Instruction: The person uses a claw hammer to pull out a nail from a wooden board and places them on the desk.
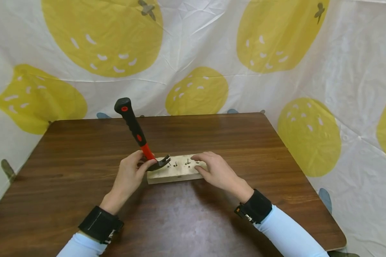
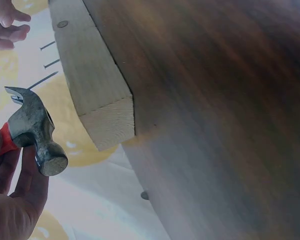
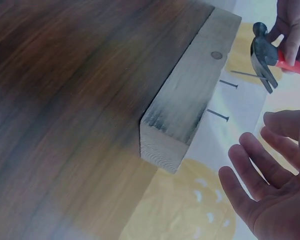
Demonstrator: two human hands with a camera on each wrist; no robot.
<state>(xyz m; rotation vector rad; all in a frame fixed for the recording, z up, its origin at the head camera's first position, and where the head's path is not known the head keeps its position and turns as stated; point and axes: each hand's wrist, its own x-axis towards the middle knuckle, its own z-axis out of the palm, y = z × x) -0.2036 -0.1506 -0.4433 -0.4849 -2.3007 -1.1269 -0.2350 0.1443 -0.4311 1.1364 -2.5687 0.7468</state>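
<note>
Left hand point(image 1: 131, 172) grips hammer point(image 1: 136, 132), right hand point(image 1: 218, 174) released; nails point(image 3: 218, 114) between; patterned cloth point(image 1: 193, 39) behind table point(image 1: 180, 221).

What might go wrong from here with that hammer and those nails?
The nail caught in the hammer's claw might slip out and drop, as its point looks free of the wood block. The right hand hovers close to the nails standing in the block, so it may get scratched. The left hand grips the hammer low, with the handle sticking up, so it could tip.
</note>
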